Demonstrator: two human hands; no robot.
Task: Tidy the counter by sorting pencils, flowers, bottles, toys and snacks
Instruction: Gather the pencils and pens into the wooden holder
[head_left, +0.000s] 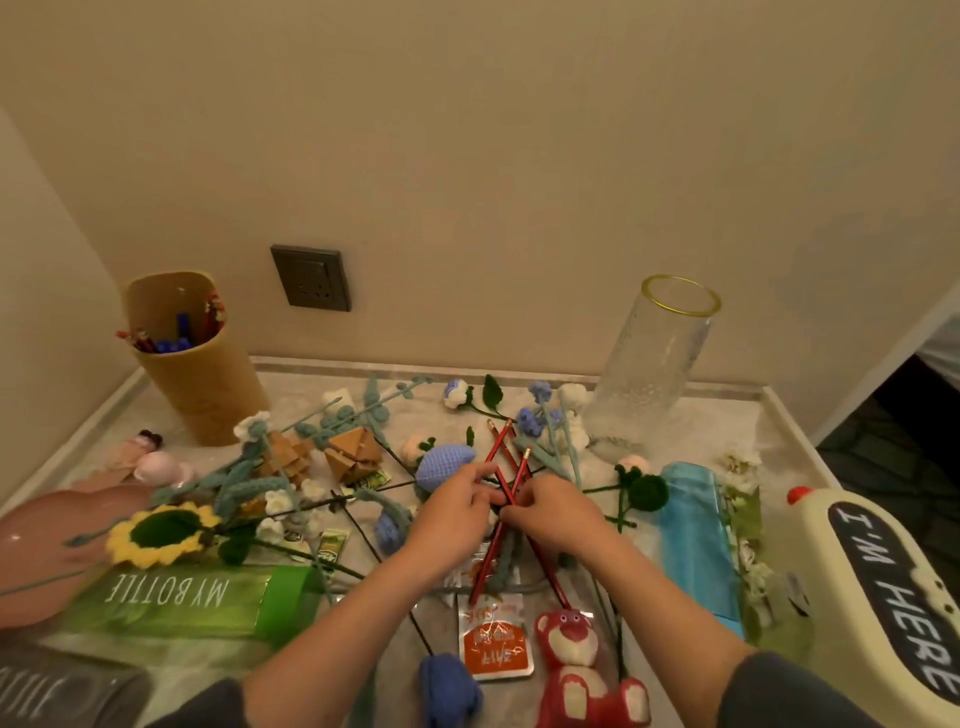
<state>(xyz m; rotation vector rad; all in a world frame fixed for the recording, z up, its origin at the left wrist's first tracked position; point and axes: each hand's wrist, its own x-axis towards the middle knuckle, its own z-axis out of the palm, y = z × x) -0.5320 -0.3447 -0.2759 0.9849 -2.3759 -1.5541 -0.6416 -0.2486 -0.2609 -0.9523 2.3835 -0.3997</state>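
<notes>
At centre, the crossed red pencils (506, 499) are pinched by the closed fingers of both the left hand (457, 514) and right hand (553, 512); a loose one could be dropped before the cup (195, 358) at ten o'clock is reached.

Pale marble counter (769, 431) — strewn crochet flowers (161, 535), green bottle (197, 597), glass vase (649, 374).

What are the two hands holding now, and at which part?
Both the left hand and the right hand pinch the crossed red pencils near their middle, where the pencils cross.
</notes>
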